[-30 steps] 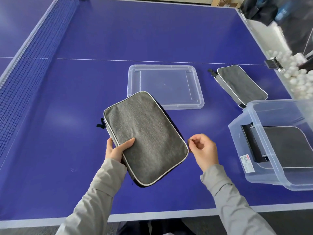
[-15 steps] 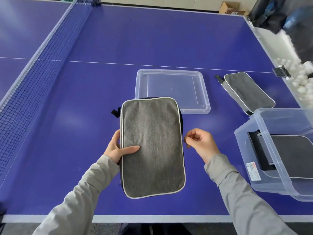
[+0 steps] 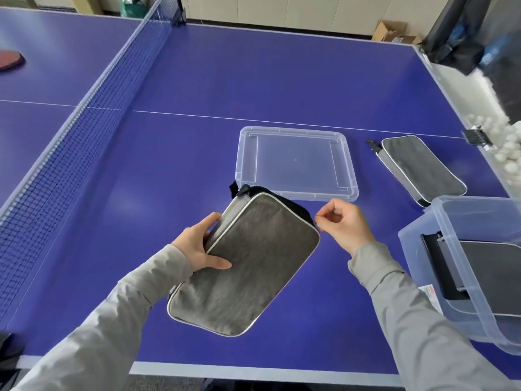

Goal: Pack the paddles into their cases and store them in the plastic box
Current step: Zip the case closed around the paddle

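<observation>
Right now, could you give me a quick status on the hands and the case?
Left hand grips grey case; right hand pinches at its edge. Plastic box open, one case inside. Nothing in the way.

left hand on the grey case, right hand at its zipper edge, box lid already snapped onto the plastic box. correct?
Not quite: the lid is not on the plastic box. The head view shows it lying flat on the table beyond the grey case, apart from the box, which stands open at the right. The rest holds: the left hand grips the case and the right hand pinches at its zipper edge.
</observation>
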A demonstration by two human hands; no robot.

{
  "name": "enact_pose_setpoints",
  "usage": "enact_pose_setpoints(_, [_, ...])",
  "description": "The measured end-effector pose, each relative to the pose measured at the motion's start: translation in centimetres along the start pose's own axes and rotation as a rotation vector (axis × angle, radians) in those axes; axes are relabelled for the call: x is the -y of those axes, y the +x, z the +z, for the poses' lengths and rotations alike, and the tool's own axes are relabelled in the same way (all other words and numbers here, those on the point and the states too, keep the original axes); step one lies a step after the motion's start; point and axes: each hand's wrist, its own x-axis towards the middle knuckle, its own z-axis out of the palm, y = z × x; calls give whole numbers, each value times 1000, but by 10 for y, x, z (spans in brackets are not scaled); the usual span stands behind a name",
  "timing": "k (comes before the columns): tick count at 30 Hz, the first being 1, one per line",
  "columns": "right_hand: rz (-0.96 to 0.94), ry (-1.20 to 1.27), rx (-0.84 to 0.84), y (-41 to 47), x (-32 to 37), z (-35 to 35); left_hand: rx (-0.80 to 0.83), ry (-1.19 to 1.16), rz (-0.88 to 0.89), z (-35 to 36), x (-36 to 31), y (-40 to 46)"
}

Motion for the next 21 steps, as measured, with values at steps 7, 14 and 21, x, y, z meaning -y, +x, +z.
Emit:
enact_pose_setpoints(7, [-205, -6, 49, -4, 38, 17, 64, 394, 56, -8, -15, 7])
enact_pose_setpoints(14, [-369, -8, 92, -10, 66, 28, 84, 454, 76, -2, -19, 11])
enact_pose_setpoints(21, [-319, -8, 68, -8, 60, 39, -5, 164, 38, 2, 2, 5])
